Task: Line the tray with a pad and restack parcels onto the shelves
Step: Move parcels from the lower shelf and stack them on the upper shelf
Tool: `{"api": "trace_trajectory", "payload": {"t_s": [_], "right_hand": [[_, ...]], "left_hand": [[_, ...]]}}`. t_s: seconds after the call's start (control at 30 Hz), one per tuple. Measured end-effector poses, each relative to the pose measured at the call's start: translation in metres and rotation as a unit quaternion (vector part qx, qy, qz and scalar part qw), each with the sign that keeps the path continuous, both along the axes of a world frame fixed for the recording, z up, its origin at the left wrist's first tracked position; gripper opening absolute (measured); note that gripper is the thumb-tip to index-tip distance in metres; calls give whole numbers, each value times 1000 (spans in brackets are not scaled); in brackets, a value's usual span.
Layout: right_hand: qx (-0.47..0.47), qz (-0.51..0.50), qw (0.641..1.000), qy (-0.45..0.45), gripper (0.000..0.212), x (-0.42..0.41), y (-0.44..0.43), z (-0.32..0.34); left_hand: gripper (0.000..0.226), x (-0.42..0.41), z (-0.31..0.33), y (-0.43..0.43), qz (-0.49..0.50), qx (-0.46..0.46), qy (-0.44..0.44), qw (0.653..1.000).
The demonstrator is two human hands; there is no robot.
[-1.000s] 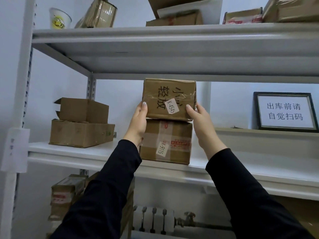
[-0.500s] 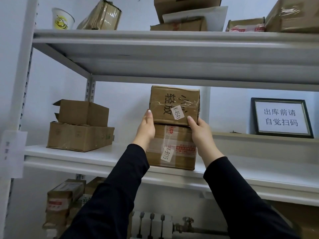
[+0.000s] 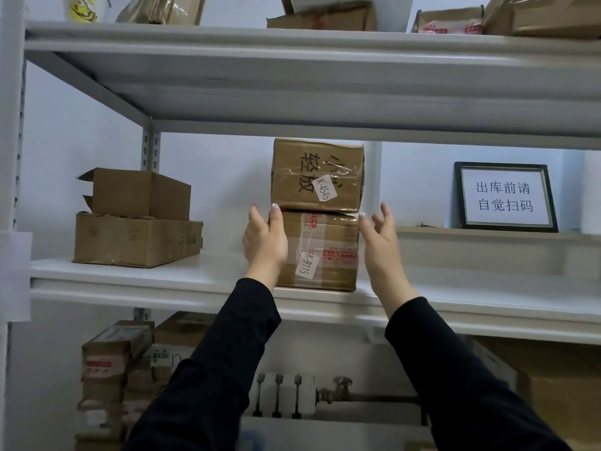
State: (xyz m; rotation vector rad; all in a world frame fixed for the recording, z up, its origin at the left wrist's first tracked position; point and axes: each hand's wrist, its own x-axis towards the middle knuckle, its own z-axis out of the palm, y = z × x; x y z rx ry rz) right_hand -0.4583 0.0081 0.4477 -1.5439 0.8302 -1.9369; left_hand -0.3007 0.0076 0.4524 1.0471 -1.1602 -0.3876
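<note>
A brown parcel labelled K-4545 (image 3: 317, 175) sits on top of a taped parcel labelled K-9115 (image 3: 320, 252); both stand on the white middle shelf (image 3: 195, 278). My left hand (image 3: 265, 239) lies at the lower parcel's left edge with its fingers straight, just below the upper parcel. My right hand (image 3: 380, 236) hovers at the lower parcel's right side, fingers spread and relaxed, holding nothing. No tray or pad is in view.
Two stacked cardboard boxes (image 3: 136, 219) stand at the left of the middle shelf, a framed sign (image 3: 505, 196) at the right. The top shelf (image 3: 292, 60) carries several parcels and a cup (image 3: 86, 8). More parcels (image 3: 117, 369) and a radiator (image 3: 286, 395) are below.
Both hands have let go of the K-4545 parcel, which now rests on the K-9115 parcel. The hands have dropped lower and drawn back from it.
</note>
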Motion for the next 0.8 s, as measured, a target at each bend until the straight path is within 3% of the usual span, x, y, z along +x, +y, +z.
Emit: {"api": "trace_trajectory", "payload": {"t_s": [0.13,0.37,0.43,0.53,0.6,0.67,0.8], "right_hand": [[-38,-97,994,10,14,-14,21,-34],[76,-81,987,120,17,-54,44,-84],[108,-94,981,128,16,-66,46,-97],[189,-82,964,169,17,-78,50,-111],[258,-71,935,234,19,-91,55,-122],[302,-73,909,279,21,-106,56,-134],[334,-71,901,266,25,-141,51,-154]], "left_hand": [[55,-22,-28,20,21,-59,66,996],[64,-63,-71,39,29,-71,74,994],[55,-77,-85,47,-8,-82,93,992],[24,-95,-98,57,-85,-85,111,986],[12,-112,-104,63,-153,-52,130,978],[20,-128,-108,64,-236,2,157,959],[20,-164,-128,60,-314,106,137,934]]}}
